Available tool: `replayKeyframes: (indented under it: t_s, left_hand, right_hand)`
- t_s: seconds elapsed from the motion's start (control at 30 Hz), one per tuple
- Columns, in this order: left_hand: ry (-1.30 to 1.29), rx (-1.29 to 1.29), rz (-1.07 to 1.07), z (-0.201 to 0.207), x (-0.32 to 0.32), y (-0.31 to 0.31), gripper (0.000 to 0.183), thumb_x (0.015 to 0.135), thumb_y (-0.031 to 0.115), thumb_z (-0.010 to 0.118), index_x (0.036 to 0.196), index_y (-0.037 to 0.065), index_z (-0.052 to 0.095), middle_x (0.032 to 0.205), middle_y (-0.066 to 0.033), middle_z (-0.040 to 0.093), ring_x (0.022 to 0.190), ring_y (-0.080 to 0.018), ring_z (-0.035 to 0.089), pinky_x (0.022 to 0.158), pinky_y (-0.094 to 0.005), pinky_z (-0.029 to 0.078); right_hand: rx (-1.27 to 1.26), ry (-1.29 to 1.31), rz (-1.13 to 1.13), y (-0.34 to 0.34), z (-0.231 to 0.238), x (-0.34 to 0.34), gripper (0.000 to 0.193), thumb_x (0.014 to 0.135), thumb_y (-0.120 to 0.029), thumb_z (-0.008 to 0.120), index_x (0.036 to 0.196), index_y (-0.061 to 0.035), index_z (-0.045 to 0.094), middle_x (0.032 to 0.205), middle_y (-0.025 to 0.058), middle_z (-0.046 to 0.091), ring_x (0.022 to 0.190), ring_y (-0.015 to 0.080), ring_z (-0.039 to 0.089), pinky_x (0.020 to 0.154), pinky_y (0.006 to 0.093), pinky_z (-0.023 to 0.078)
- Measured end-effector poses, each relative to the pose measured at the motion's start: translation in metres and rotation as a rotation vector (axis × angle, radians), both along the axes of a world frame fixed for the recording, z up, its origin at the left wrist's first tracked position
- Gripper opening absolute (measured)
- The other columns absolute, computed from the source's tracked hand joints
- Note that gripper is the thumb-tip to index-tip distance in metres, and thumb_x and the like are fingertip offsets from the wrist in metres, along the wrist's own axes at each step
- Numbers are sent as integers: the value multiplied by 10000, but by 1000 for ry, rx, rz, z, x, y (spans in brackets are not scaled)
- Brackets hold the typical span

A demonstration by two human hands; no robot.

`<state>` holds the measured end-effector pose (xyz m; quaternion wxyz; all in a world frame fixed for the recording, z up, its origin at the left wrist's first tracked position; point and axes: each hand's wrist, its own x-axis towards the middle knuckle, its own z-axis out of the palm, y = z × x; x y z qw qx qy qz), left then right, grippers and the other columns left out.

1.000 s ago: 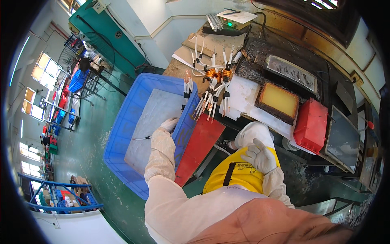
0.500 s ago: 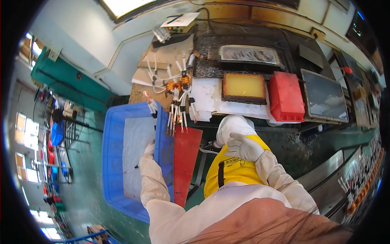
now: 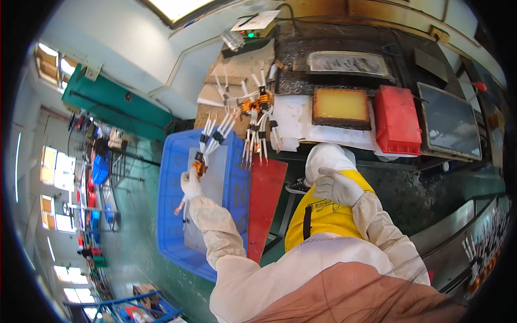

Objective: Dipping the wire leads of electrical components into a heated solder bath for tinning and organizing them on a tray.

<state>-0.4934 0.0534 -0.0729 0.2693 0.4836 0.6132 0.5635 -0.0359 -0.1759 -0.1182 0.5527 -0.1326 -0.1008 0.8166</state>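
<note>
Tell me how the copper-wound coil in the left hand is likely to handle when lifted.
The coil is probably heavy for its size, being wound with copper-coloured wire. Its white leads look springy rather than floppy, sticking out fairly straight beyond the left hand. Their splayed ends might snag on the blue bin.

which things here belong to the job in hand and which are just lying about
Apparently in the job:
copper-wound coil with white leads, gripped by the left hand
blue plastic bin below it
similar copper-wound coils beyond the bin

Seemingly just lying about:
red oblong box
flat red board
black wire-caged fan
</note>
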Motion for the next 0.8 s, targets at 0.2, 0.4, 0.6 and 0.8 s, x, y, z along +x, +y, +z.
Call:
replayKeyframes:
  t_s: [0.2, 0.4, 0.6, 0.8]
  left_hand:
    - [-173, 130, -3, 112, 42, -57, 284, 895, 203, 683, 698, 84, 517, 638, 68, 451, 578, -29, 348, 508, -226, 269]
    - [107, 133, -245, 152, 138, -102, 163, 877, 147, 691, 801, 41, 594, 692, 52, 504, 608, -32, 418, 526, -207, 329]
    - [426, -6, -716, 111, 228, -134, 148, 813, 139, 729, 818, 14, 650, 648, 5, 560, 597, -58, 485, 531, -245, 402]
    - [481, -167, -949, 69, 301, -161, 271, 797, 321, 719, 839, 55, 700, 632, -105, 626, 564, -242, 628, 543, -363, 486]
  right_hand:
    - [16, -85, 8, -4, -6, 3, 610, 964, -336, 554, 1425, 2, 340, 1252, 202, 555, 1148, 374, 563, 1038, 515, 412]
    - [278, -627, 192, -17, 54, -8, 436, 970, -212, 559, 1338, 7, 479, 1245, 162, 575, 1165, 259, 570, 1025, 390, 432]
    - [694, -998, 120, -48, 122, -8, 386, 915, -129, 624, 1264, 17, 547, 1166, 143, 627, 1133, 243, 589, 988, 372, 452]
    - [437, -1391, -674, -96, 96, 25, 342, 860, -56, 638, 1193, 1, 584, 1144, 173, 624, 1085, 309, 596, 958, 379, 463]
